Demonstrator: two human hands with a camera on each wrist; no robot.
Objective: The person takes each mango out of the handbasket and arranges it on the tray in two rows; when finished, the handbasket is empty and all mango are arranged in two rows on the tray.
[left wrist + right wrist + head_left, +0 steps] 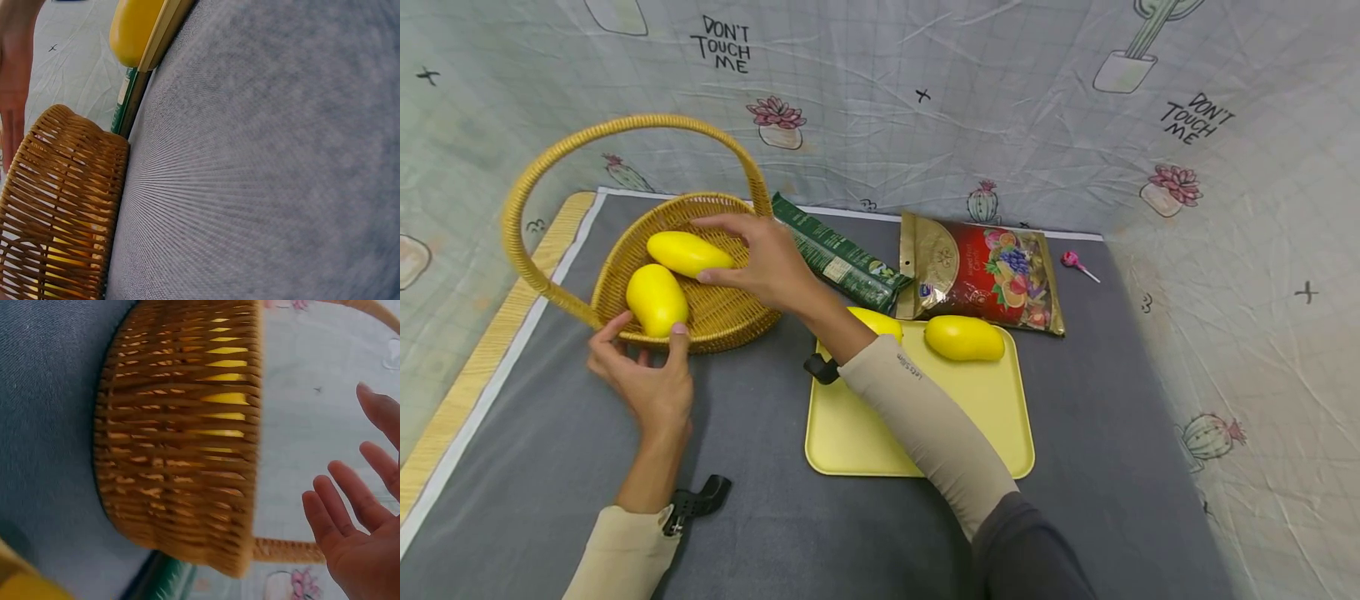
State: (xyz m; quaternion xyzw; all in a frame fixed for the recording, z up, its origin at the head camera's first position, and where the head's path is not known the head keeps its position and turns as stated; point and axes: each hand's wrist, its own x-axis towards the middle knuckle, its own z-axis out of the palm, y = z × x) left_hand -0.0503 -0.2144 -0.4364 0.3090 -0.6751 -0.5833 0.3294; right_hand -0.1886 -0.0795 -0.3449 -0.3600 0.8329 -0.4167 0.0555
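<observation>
A woven basket (733,329) with a tall arched handle stands at the left and holds two yellow mangoes. At its near rim is my left hand (651,387), thumb and forefinger spread to either side of the nearer mango (657,300). Whether those fingertips touch the mango or only the rim is unclear; the left wrist view does not show them. Over the basket's right side my right hand (763,258) reaches in, fingers extended and apart. Its thumb tip is close to the end of the farther mango (688,253). In the right wrist view that hand's palm shows, holding nothing.
A yellow tray (917,450) carries two more mangoes; the right forearm crosses above it and partly covers the left mango (880,322). Behind lie a green packet (842,258) and a red-and-gold candy bag (981,271). A pink lollipop (1071,260) is at the far right.
</observation>
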